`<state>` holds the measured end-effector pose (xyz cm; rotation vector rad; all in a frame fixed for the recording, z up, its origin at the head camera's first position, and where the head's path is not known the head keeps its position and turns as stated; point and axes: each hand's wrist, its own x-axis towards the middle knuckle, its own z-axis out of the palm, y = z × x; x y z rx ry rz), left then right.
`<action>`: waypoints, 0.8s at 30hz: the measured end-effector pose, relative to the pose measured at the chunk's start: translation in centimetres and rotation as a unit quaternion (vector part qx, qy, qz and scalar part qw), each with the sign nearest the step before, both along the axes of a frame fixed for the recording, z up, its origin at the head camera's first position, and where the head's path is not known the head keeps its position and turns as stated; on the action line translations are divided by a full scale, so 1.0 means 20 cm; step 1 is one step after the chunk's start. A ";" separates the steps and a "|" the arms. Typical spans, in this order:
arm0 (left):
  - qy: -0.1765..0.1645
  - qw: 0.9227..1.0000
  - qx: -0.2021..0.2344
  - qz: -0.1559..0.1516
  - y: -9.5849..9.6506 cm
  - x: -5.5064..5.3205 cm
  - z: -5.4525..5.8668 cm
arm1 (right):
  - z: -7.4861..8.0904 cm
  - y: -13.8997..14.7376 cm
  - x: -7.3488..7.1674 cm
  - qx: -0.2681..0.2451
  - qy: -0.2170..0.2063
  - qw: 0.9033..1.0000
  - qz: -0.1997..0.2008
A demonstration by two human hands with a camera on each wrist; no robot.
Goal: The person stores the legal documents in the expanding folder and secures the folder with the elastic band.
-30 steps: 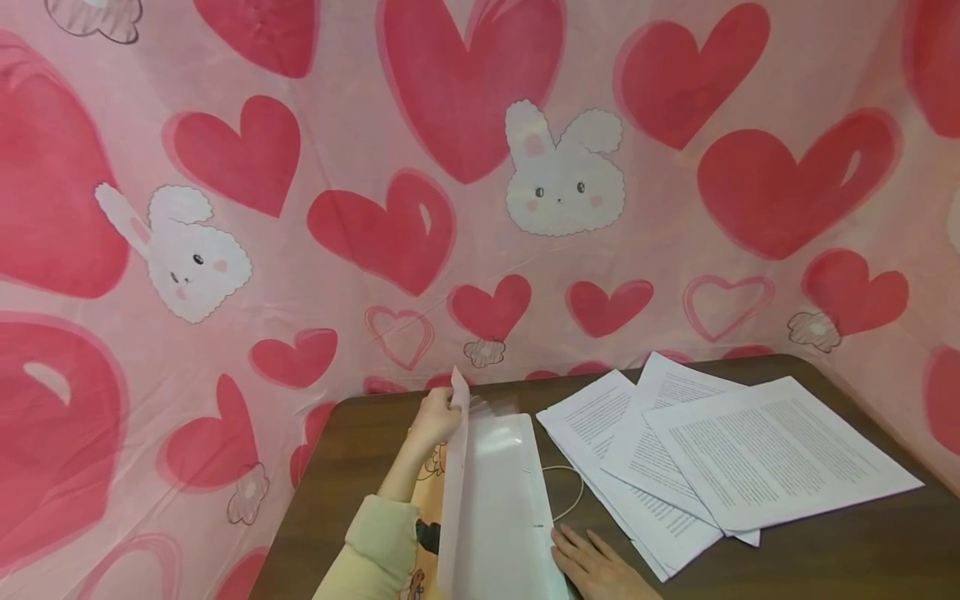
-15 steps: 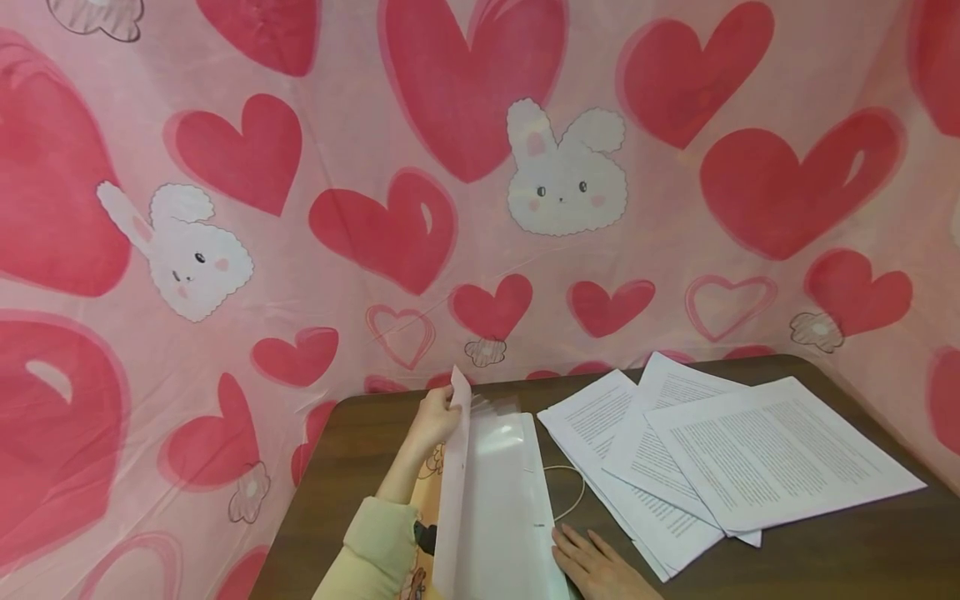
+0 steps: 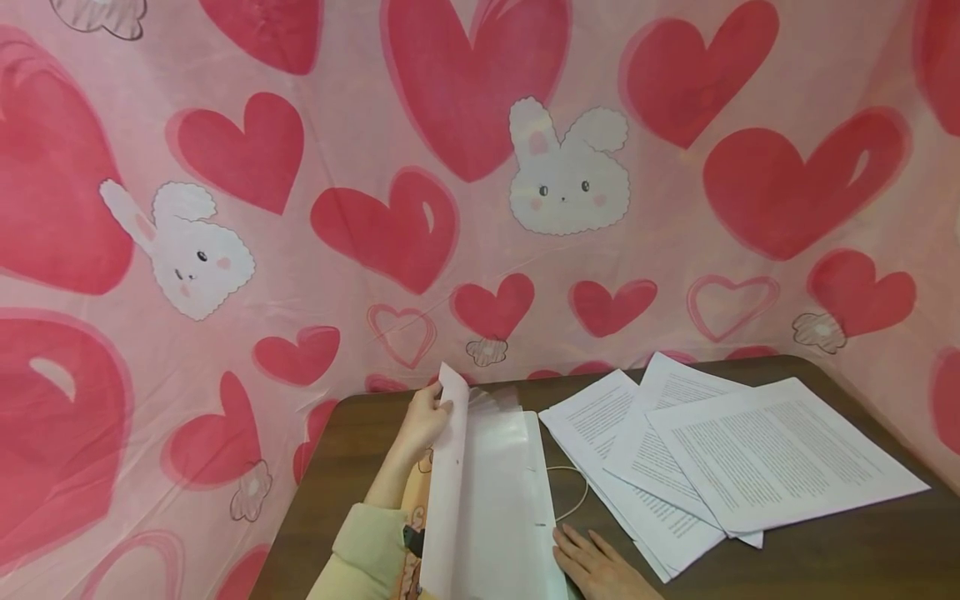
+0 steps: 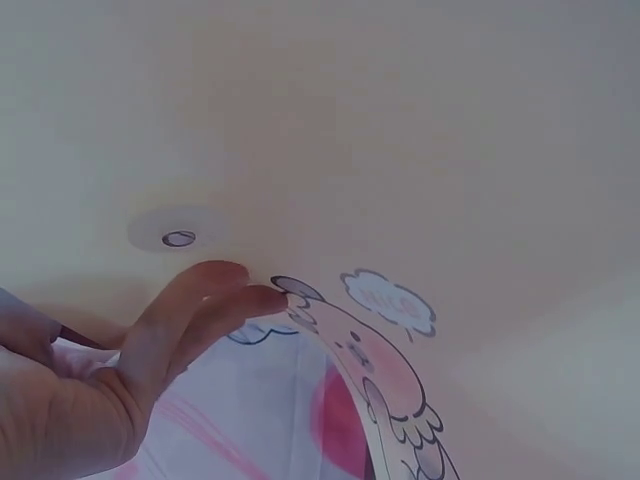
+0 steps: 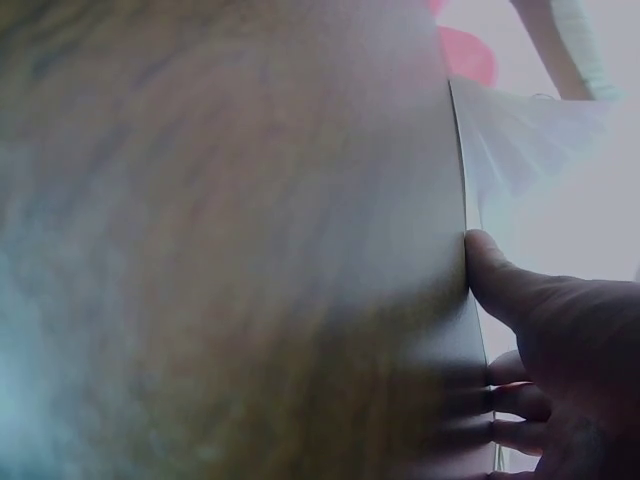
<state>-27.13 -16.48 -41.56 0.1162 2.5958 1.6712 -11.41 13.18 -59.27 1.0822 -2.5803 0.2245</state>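
Note:
In the head view a white expanding file folder [image 3: 498,500] lies lengthwise at the front of the table. My left hand [image 3: 426,417] pinches the far corner of its raised flap [image 3: 444,492], which leans left. The left wrist view shows fingers at the edge of this flap, beside a printed pink cartoon animal [image 4: 375,365] and a round eyelet [image 4: 179,239]. My right hand [image 3: 600,567] rests along the folder's right edge with extended fingers. In the right wrist view its thumb [image 5: 500,280] touches that edge, near fanned clear dividers [image 5: 540,150].
A thin cord loop [image 3: 585,496] sticks out to the folder's right. Several printed sheets [image 3: 780,450] lie overlapping on the right of the brown table [image 3: 847,550]. A pink curtain with hearts [image 3: 390,225] hangs behind the table.
My left hand has drawn the flap further left, so more of its white face shows. The right hand stays where it was at the folder's edge.

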 end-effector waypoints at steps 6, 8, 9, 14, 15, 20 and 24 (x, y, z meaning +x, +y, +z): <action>-0.013 1.000 0.026 0.005 -0.04 0.00 0.00 | -0.01 0.00 0.00 -0.007 0.017 1.000 0.003; -0.017 0.999 0.033 0.007 -0.05 0.00 0.00 | -0.01 0.00 0.00 -0.013 0.027 1.000 0.006; -0.018 0.999 0.035 0.007 -0.06 0.00 0.01 | -0.01 0.00 0.00 -0.015 0.029 0.999 0.007; -0.022 0.999 0.047 0.007 -0.08 0.00 0.01 | -0.02 0.00 0.00 -0.022 0.052 0.998 0.012; -0.023 0.999 0.049 0.007 -0.09 0.00 0.01 | -0.02 0.00 0.00 -0.022 0.055 0.998 0.013; -0.028 0.997 0.066 0.009 -0.11 0.00 0.00 | -0.01 0.01 0.00 -0.019 0.060 0.998 0.015; -0.033 0.996 0.082 0.012 -0.13 0.00 0.00 | -0.01 0.01 0.00 -0.020 0.055 0.998 0.014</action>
